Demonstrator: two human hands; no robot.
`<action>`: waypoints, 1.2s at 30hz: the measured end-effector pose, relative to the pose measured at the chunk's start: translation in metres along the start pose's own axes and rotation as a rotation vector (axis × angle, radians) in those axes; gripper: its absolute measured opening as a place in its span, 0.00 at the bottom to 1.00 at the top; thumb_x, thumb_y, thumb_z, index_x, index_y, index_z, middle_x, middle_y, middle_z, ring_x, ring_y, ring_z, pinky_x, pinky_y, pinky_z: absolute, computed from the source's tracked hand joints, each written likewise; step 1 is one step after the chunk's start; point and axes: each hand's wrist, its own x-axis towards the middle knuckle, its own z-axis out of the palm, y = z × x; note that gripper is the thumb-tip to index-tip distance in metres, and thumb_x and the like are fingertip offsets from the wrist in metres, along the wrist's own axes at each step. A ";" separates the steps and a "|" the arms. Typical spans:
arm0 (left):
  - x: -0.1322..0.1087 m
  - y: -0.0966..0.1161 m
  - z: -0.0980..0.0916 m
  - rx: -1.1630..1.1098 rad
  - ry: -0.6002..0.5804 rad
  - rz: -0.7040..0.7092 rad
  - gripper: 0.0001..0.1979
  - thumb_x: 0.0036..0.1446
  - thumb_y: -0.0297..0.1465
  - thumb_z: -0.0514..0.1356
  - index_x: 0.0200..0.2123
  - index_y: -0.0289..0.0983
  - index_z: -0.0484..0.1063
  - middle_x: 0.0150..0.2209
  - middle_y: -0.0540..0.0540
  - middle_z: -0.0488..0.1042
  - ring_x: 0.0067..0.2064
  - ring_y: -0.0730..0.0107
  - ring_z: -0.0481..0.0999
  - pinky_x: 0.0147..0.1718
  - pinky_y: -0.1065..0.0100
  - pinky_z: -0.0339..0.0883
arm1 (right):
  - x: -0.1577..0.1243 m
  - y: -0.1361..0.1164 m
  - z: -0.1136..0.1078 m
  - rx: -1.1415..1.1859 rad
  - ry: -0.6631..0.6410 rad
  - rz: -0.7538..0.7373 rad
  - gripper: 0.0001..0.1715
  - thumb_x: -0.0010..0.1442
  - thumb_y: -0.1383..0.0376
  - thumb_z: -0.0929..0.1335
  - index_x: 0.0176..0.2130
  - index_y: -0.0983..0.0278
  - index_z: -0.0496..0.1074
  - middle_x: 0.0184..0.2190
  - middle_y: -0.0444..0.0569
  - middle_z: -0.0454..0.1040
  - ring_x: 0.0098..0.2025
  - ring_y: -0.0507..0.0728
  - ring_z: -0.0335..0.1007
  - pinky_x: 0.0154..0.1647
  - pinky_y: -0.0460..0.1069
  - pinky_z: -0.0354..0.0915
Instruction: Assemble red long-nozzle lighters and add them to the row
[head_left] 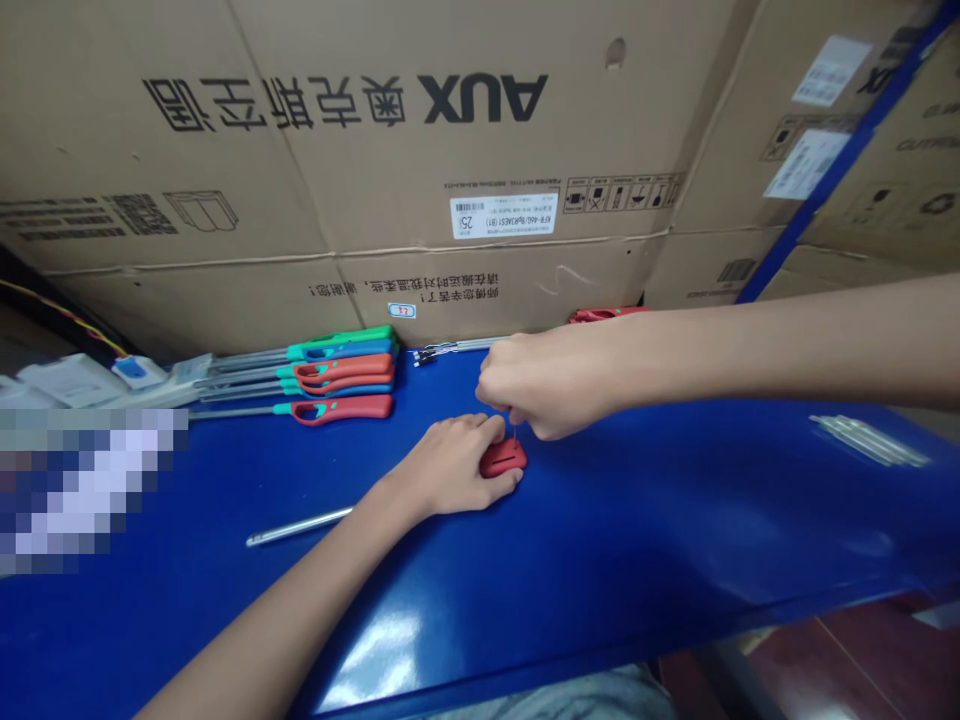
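Two hands were counted: left hand (461,466) and right hand (551,385). One red part (501,461) and one thin shaft (515,431) were noted. Five lighters (360,372) were tallied by handle: two blue, one green, one orange, one red. One loose tube (300,526) was logged on one table (675,520). Tubes in the right-hand pile (871,441) were put at perhaps four or five, blurred. Four labels (502,217) were recorded: three white, one blue-edged.

Workpiece (504,460) on the table (637,540) between lighters (352,372), left, and, apparently, tubes (874,441), right, cardboard carton (300,200) behind.
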 end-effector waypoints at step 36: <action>-0.001 0.001 0.001 -0.029 -0.006 -0.011 0.15 0.56 0.41 0.56 0.43 0.38 0.67 0.45 0.39 0.76 0.43 0.50 0.77 0.41 0.56 0.70 | -0.001 -0.002 -0.003 0.207 0.005 -0.051 0.22 0.56 0.71 0.68 0.51 0.69 0.64 0.41 0.53 0.73 0.33 0.54 0.67 0.26 0.46 0.53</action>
